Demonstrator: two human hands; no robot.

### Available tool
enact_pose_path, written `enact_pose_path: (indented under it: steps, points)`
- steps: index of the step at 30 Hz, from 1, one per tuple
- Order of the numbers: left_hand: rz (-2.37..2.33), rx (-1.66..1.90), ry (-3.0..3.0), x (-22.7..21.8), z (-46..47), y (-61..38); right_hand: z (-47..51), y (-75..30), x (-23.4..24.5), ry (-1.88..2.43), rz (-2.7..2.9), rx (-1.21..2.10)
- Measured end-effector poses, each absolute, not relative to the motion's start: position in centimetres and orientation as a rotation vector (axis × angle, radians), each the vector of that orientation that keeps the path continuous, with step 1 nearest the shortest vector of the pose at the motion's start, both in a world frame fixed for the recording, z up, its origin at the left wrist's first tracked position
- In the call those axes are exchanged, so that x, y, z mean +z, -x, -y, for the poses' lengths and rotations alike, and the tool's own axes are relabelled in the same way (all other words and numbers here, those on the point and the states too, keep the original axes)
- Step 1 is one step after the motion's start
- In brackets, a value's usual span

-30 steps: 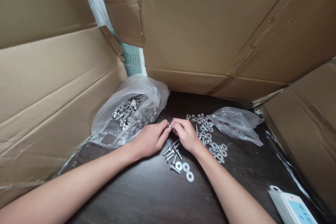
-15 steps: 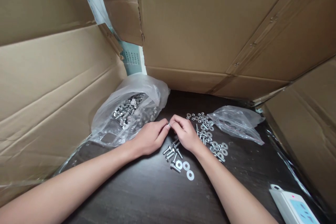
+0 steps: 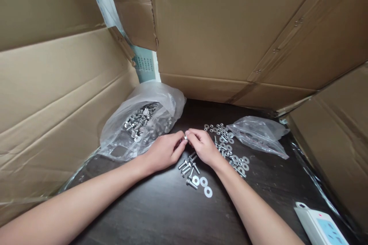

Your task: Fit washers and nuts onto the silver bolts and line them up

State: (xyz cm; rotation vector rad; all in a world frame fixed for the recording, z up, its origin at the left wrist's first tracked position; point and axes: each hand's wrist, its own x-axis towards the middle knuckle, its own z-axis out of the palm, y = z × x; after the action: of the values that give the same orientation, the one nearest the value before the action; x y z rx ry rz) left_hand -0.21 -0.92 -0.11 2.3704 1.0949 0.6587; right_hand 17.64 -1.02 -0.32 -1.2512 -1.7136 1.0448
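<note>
Nearest to the camera, the dark table (image 3: 161, 218) is crossed from either lower side by two bare forearms (image 3: 86, 199), and a white power strip (image 3: 316, 222) with a blue face and a small red light is seen at the lower right, cut off by the picture's edge. A little farther in, three flat washers (image 3: 211, 194) are laid close together, the leftmost just beside a loose cluster of bolts (image 3: 186, 167), which are strewn on the table at various angles.

Beyond the cluster, the left hand (image 3: 165, 151) and the right hand (image 3: 202, 146) are brought together, almost fingertip to fingertip. A small metal piece (image 3: 186, 138) is pinched between them, above the table; both grips are narrow, with thumb and forefinger closed on it. Most of it is covered by the fingers, so its kind cannot be told.

To the right of the right hand, a mixed spread (image 3: 227, 147) of bolts, washers and nuts is scattered, its far end touched by a flattened clear bag (image 3: 258, 132). To the left, beyond the left hand, a large cloudy plastic bag (image 3: 169, 97) is propped with its mouth towards the camera, and many metal fasteners (image 3: 139, 122) are held inside. At the back and sides, the table is enclosed by cardboard panels (image 3: 218, 26).
</note>
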Motion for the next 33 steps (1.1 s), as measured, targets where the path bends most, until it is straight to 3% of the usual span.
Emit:
enact_pose_path:
  steps: [25,33]
  points:
    - [-1.062,0.726,-2.103,0.21,1.15,0.29,1.04,-17.59,-1.22,1.181,1.595,1.160]
    - [-1.021,0.826,-2.122,-0.47,0.93,0.30,1.08,-17.48,-0.69,1.247,1.712,1.064]
